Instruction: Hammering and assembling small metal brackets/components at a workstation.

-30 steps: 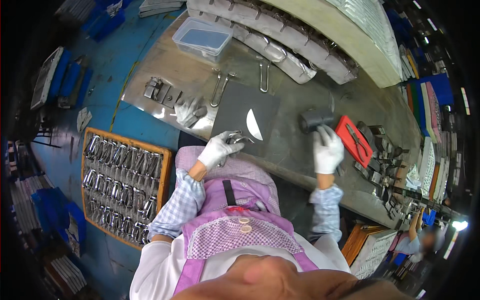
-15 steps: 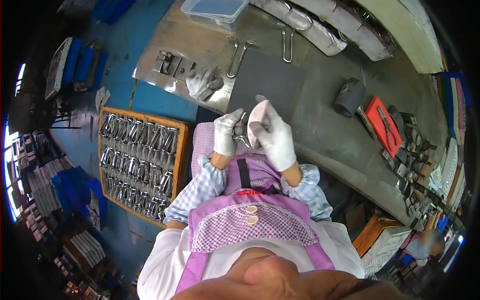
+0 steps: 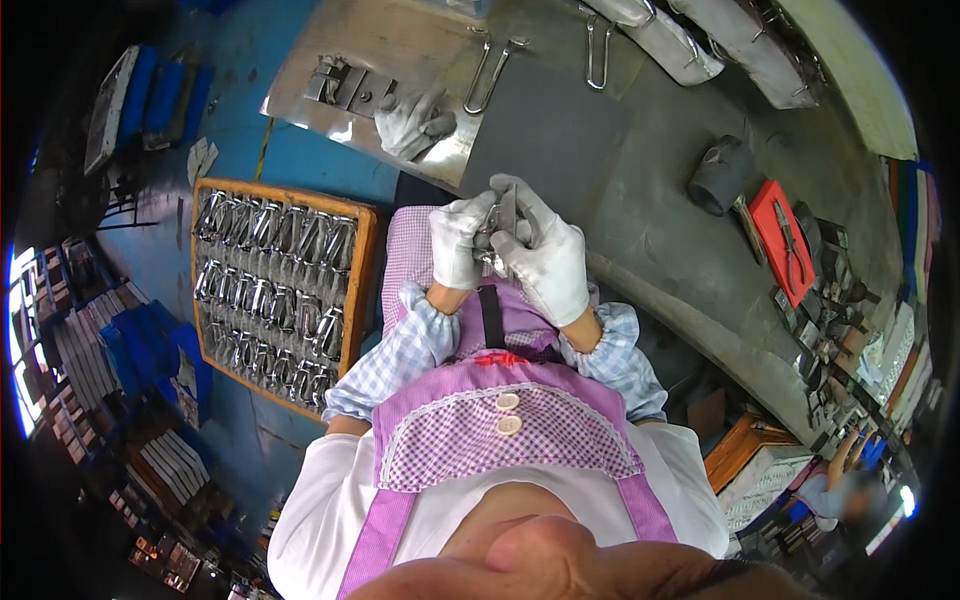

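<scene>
2 grips, both gloved, meet above the lap, just off the near edge of the tabletop. Left grip: fingers curled and clamped on a shiny metal piece, held up between the hands. Right grip: thumb and fingers brought together on a thin grey strip, roughly upright, against or very near the metal piece.

Handling, by judgement: the metal piece looks stiff, fairly light and unlikely to break. Its polished surface is probably slippery under fabric and may mark easily. Best hold: firmly by the body with the left, leaving the side toward the right grip free. The strip seems thin; pinch it by its flat faces, not along an edge.

Hard to make out: most of the metal piece lies behind the fingers, so its full shape is unknown. Cannot tell whether the strip is a separate part, nor whether it is stiff or flexible. Lower finger contacts are hidden. At the upper edge a clear container is cut off. The small metal parts at far right crowd together and bend with the lens; not countable.
</scene>
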A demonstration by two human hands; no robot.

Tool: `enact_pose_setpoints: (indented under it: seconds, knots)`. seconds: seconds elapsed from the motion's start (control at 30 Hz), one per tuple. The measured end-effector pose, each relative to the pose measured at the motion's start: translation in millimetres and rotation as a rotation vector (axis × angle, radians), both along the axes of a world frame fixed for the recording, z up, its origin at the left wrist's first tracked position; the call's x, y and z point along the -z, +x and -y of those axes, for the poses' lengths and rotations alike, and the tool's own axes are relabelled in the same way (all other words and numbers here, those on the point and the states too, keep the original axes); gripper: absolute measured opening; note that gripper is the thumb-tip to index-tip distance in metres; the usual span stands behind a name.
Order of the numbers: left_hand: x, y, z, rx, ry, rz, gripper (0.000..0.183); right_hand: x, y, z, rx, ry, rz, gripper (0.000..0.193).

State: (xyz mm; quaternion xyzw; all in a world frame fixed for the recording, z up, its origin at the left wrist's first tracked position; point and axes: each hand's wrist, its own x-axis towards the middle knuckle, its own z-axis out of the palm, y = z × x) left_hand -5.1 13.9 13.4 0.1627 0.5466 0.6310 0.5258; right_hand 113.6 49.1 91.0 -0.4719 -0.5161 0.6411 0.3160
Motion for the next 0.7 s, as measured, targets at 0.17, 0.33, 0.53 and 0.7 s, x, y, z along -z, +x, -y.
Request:
enact_pose_setpoints:
  seconds: [0.17, 0.33, 0.53, 0.7]
  knots:
    - [-18, -30, -1, 0.151, -0.146, -0.081, 0.033, 26, -4, -6, -0.026, 0.096, 0.149, 0.048]
    - [-1, -108, 30, 0.338, -0.208, -0.185, 0.04, 51, -9, -55, -0.01, 0.838, 0.971, 0.034]
    - [-23, -276, 196, -0.133, -0.514, -0.487, 0.047, 94, 5, -48, 0.016, 1.181, 1.159, 0.033]
    - [-61, -400, 357, -0.435, -0.961, -0.764, 0.051, 104, -3, -53, 0.058, 1.209, 1.207, 0.032]
